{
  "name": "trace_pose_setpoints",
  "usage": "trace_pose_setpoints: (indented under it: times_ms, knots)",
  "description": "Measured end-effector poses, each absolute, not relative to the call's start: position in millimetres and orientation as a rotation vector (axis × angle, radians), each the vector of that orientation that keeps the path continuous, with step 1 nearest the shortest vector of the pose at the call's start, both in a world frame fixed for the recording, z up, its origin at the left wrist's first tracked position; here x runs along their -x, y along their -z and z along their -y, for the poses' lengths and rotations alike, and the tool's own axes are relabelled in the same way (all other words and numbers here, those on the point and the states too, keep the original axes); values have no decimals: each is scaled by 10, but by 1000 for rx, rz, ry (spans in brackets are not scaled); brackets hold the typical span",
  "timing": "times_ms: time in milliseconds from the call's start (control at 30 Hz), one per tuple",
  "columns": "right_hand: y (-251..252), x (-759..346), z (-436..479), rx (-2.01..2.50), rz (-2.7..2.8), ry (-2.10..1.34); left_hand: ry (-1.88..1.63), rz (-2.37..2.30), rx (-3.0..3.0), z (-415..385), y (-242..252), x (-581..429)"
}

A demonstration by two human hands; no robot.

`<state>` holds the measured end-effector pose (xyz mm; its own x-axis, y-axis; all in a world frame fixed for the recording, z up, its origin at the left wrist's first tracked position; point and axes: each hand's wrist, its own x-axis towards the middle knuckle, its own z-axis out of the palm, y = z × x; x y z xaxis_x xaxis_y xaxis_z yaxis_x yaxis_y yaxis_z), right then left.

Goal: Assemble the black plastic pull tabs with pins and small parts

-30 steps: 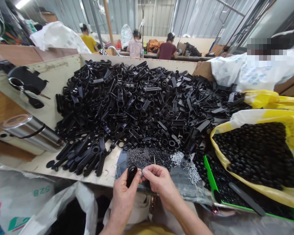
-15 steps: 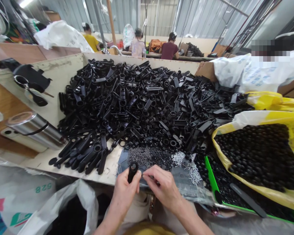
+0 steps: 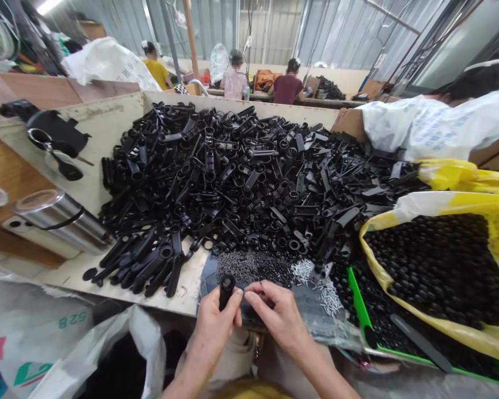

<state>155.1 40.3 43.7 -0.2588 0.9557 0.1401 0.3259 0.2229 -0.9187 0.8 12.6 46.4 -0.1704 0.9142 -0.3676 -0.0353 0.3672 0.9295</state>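
Note:
My left hand [image 3: 214,323] is closed round a black plastic handle part [image 3: 225,290], held upright at the table's near edge. My right hand [image 3: 276,317] pinches something small against the top of that part; I cannot make out what it is. Just beyond my fingers lie small heaps of dark screws [image 3: 253,266] and silver pins [image 3: 322,288] on a grey cloth [image 3: 311,310]. A big heap of black plastic handle parts [image 3: 241,177] fills the table behind them.
A yellow bag of black round pieces [image 3: 441,266] and a green tray [image 3: 357,302] sit at right. A steel flask [image 3: 60,219] lies at left, scissors [image 3: 54,152] beyond it. White sacks [image 3: 45,343] hang below the table. Several people sit at a far bench [image 3: 283,97].
The thin pin my right hand held upright a second ago no longer shows. The handle part in my left hand has turned more upright, and both hands have drawn closer together.

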Motion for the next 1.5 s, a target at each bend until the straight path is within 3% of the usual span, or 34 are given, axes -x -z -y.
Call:
trace_pose_setpoints:
  times_ms: [267, 833, 1233, 1500]
  knots:
    - [-492, -1545, -391, 1222, 1647, -1170, -1023, -1413, -805, -104, -492, 34]
    - [-480, -1693, -302, 1252, 1733, -912, -1064, -1442, -652, -17, -586, 67]
    - [-382, -1852, 96, 1376, 1607, -1263, -808, -1312, -694, 179, -472, -150]
    - [-507, -2241, -357, 1386, 1887, -836, -844, -1343, -695, 110, -432, -141]
